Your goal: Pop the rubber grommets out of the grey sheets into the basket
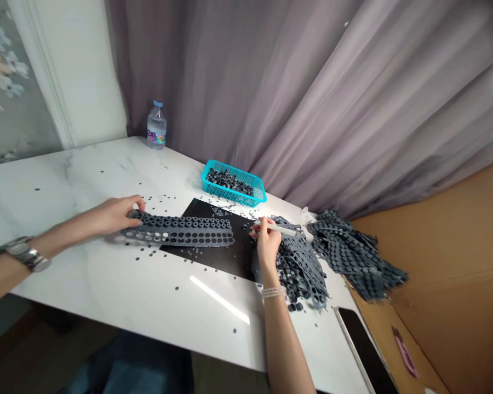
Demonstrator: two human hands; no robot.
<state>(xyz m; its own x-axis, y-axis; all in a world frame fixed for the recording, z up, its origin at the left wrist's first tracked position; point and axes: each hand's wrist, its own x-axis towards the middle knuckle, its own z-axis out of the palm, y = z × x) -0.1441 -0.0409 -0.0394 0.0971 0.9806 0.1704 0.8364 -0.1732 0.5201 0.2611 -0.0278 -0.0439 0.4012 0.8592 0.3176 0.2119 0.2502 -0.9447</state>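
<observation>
At the left, my left hand (125, 214) pinches the near end of a dark grey perforated rubber strip (189, 231) between thumb and fingers. Rows of round holes and ring-shaped pieces run along the strip, which lies partly over a black mat (240, 257). A white pen-like tool (285, 229) is gripped in my right hand (268, 243), its tip too small to make out. Just right of that hand is a heap of perforated grey sheets (310, 268), with loose black rings (287, 272) beside it.
A turquoise basket (212, 189) of small dark rings stands at the back edge, left of a water bottle's (156, 128) opposite side. More grey sheets (349, 251) pile at the right. A phone (363, 347) and a pink cutter (405, 352) lie nearby. Small dark discs dot the white table (86, 268).
</observation>
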